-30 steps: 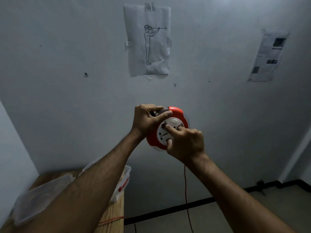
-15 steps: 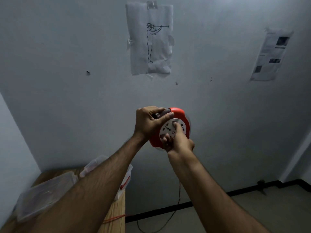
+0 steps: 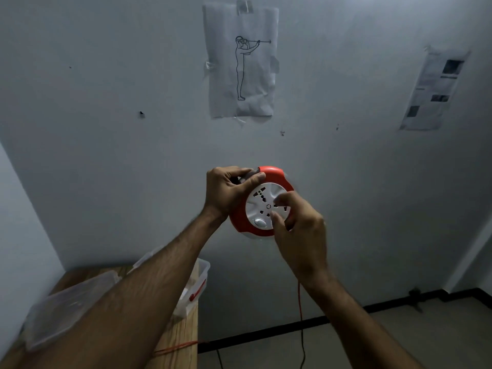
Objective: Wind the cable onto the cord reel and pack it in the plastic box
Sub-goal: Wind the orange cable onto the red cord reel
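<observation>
The left hand [image 3: 226, 193] stayed clamped on the cord reel's [image 3: 262, 202] handle. The right hand's fingers [image 3: 278, 218] had moved around its white face, so winding continued; cable [image 3: 300, 310] still hung below the reel.

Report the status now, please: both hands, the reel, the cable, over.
Left hand grips cord reel at top rim; right hand fingers on white face. Red cable hangs loose to floor, not fully wound. Plastic box open on table, nothing blocking.
</observation>
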The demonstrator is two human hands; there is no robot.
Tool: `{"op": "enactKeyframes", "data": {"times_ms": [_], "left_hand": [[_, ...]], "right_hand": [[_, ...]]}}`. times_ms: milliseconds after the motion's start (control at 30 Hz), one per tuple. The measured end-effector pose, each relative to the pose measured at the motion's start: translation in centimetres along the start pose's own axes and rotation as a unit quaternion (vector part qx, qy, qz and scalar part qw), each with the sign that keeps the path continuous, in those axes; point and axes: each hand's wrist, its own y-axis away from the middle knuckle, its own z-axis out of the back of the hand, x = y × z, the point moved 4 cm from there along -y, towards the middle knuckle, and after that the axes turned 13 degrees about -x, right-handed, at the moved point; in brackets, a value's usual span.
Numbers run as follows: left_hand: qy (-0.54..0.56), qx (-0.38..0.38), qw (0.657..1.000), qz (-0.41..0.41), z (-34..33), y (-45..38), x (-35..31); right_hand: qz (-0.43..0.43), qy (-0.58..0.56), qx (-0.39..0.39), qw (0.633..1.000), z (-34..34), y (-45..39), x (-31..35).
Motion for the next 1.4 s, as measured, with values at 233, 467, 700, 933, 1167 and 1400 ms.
{"op": "enactKeyframes", "data": {"times_ms": [233, 467, 700, 933, 1167, 1400], "left_hand": [[0.002, 0.032, 0.999, -0.013, -0.8, 0.1, 0.0], [-0.004, 0.048, 0.998, -0.030, -1.3, 0.4, -0.6], [-0.030, 0.071, 0.996, -0.043, -1.7, 0.4, -0.8], [-0.005, 0.015, 1.000, -0.012, -1.0, 0.4, -0.5], [-0.028, 0.040, 0.998, -0.048, -1.4, 0.4, -1.2], [-0.050, 0.057, 0.994, -0.073, -1.2, 0.2, -1.2]], "right_hand": [[0.306, 0.282, 0.189, 0.890, -1.2, 0.0, -1.5], [0.384, 0.295, 0.143, 0.863, -1.5, -0.4, -1.3], [0.285, 0.226, 0.079, 0.928, -2.3, -0.2, -2.0], [-0.001, 0.092, -0.030, 0.995, -2.0, -0.6, -2.2], [-0.479, -0.153, -0.123, 0.856, -4.0, 2.2, -2.4], [-0.577, -0.214, -0.131, 0.777, -4.8, 2.4, -1.8]]}}
